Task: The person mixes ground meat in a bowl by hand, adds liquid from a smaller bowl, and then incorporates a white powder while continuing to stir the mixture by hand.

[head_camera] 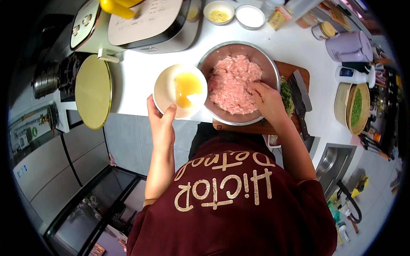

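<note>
My left hand [163, 123] grips the near-left rim of a white bowl [165, 80], thumb on top. Yellow liquid [189, 89], perhaps beaten egg, has pooled toward the bowl's right side. This bowl is tilted and sits beside the left wall of a stainless steel mixing bowl [221, 52]. Pink minced meat [233, 84] fills much of the steel bowl. Over its right rim reaches my right hand [267, 99], with bent fingers against the meat; the fingertips are partly hidden, so their grip is unclear.
Under the steel bowl lies a wooden cutting board [294, 65] with chopped greens [286, 96] and a cleaver [299, 96]. Small bowls of yellowish bits [218, 15] and white powder [250, 16] stand behind. A rice cooker [153, 28] and round yellow-green board [93, 91] are leftward; a basket [357, 108] is rightward.
</note>
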A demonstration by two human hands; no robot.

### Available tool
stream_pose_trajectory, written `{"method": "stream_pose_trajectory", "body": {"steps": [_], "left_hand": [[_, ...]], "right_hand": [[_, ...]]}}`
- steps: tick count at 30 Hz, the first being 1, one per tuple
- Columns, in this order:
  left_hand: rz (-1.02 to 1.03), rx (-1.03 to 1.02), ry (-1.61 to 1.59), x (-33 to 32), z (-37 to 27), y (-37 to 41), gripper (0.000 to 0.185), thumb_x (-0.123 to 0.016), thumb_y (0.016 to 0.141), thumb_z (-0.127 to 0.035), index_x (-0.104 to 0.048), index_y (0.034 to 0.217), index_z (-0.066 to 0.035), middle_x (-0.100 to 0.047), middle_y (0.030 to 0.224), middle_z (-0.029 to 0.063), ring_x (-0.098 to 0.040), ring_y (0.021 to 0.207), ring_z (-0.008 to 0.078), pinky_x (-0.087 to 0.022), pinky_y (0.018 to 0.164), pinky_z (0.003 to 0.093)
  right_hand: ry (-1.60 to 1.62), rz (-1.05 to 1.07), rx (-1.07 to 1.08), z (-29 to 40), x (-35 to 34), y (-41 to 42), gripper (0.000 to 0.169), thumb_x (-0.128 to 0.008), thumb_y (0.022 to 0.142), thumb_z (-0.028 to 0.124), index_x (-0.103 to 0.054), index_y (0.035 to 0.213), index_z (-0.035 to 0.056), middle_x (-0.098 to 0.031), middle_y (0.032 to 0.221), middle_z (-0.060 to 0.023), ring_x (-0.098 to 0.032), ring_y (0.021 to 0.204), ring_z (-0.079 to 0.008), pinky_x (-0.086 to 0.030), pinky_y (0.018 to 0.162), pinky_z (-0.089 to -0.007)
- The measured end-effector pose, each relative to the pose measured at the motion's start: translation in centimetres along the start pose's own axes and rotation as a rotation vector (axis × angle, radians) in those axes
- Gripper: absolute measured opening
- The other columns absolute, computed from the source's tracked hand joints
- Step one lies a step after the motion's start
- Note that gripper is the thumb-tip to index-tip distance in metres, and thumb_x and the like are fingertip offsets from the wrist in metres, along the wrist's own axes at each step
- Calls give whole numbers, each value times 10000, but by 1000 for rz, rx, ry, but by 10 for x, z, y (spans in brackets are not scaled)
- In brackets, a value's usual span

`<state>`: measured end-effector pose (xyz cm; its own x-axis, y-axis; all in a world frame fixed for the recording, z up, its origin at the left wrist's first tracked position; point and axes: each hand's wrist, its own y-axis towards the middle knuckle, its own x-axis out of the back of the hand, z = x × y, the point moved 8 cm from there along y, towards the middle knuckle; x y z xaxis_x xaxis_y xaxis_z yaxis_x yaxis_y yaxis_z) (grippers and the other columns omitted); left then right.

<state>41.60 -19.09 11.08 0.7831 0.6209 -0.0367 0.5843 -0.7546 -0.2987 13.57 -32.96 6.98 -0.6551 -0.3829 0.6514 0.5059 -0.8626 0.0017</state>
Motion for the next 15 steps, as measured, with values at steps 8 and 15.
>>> {"method": "stream_pose_trajectory", "body": {"steps": [8,15], "left_hand": [[87,-47,242,-53,10,0,600,-649,816,-36,-352,1337,-3,-465,1246,160,-549,1079,230,-505,863,335],[121,-77,326,-80,16,-4,592,-670,801,-16,-371,1312,-4,-493,1197,152,-600,972,203,-537,781,302]], "right_hand": [[44,-42,-14,-2,15,-12,206,-559,873,20,-654,1055,32,-654,979,-165,-644,866,-339,-516,756,-363],[116,-106,23,-3,24,-18,189,-553,870,39,-640,1038,39,-634,939,-169,-629,832,-358,-513,710,-398]]}}
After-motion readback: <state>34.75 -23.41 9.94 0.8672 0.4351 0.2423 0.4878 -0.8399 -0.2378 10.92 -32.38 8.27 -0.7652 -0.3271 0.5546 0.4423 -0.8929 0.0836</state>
